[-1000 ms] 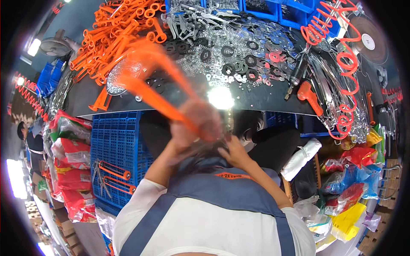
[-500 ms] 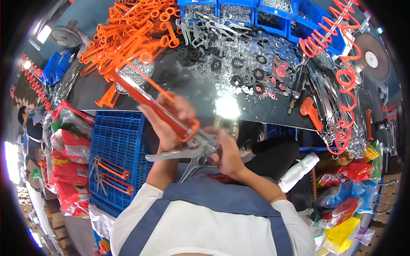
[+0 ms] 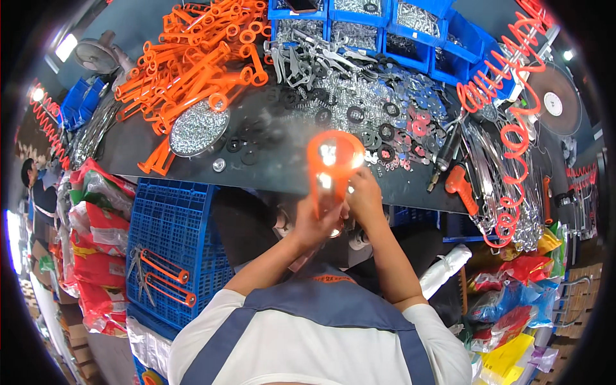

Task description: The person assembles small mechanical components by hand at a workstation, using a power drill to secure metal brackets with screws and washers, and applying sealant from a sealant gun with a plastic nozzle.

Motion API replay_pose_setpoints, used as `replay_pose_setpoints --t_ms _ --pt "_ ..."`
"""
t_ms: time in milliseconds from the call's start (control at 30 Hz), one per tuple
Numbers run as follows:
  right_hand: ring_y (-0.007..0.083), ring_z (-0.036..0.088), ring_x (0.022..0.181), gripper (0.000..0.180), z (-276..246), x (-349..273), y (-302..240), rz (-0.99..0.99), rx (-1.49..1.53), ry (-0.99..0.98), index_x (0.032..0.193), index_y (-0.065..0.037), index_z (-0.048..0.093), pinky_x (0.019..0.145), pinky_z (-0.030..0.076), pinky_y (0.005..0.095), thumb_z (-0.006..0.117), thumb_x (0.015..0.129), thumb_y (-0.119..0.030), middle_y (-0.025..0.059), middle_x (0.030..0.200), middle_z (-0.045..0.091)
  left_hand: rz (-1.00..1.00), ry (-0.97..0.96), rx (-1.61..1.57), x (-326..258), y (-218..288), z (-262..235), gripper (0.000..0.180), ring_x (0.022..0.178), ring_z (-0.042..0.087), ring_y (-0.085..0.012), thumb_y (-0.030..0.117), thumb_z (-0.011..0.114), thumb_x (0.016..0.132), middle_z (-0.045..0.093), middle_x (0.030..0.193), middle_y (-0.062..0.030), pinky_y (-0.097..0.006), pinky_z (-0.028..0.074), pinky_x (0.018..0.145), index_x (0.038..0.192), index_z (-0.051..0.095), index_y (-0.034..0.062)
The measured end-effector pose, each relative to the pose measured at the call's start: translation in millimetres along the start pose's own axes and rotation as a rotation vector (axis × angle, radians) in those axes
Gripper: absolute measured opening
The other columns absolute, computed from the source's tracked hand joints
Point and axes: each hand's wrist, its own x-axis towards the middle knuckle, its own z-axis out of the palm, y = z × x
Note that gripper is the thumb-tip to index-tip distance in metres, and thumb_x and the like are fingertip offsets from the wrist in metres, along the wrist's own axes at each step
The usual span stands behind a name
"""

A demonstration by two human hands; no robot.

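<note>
An orange caulking gun frame (image 3: 337, 151) stands up on end between my hands, its ringed end toward my head and slightly blurred. My left hand (image 3: 314, 224) is wrapped round the frame low down, at the front edge of the bench. My right hand (image 3: 364, 196) is closed against the frame's right side; its fingertips are partly hidden. The handle and trigger are out of sight beneath the hands. Beyond them on the dark bench (image 3: 256, 173) lie a round tub of small metal parts (image 3: 200, 128) and a small metal disc (image 3: 219, 165).
Orange frames (image 3: 199, 58) are heaped at the back left. Metal handles (image 3: 308, 58), springs and washers spread over the middle, before blue bins (image 3: 359, 32). A power screwdriver (image 3: 443, 154), an orange-handled tool (image 3: 462, 186) and a coiled red hose (image 3: 520, 141) are at right. A blue crate (image 3: 170, 237) stands left.
The caulking gun has swung from lying slanted across my body to standing on end, ringed end up. Both hands moved with it; my left hand went right, my right hand a little farther out.
</note>
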Motion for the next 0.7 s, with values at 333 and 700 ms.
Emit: replay_pose_setpoints --t_ms 333,700 --pt "0.0258 0.061 0.073 0.020 -90.0 13.0 -51.5 -0.355 0.432 0.487 0.094 0.003 0.066 0.063 0.050 0.0330 0.063 0.074 0.007 0.0137 0.089 0.061 -0.113 -0.034 0.252 21.6 -8.7 5.2 0.010 0.062 0.059 -0.0116 0.005 0.052 0.092 0.060 0.077 -0.0081 -0.024 0.048 0.052 0.098 0.045 0.0008" --pt "0.0262 0.058 0.072 0.026 -115.9 41.7 -69.5 -0.750 0.200 0.289 0.085 -0.001 0.067 0.061 0.047 0.0330 0.073 0.060 0.001 0.0115 0.087 0.064 -0.078 0.000 0.122 18.2 -11.4 10.8 0.020 0.057 0.058 -0.0085 0.008 0.057 0.090 0.062 0.071 -0.0050 -0.024 0.047 0.050 0.107 0.051 -0.0008"
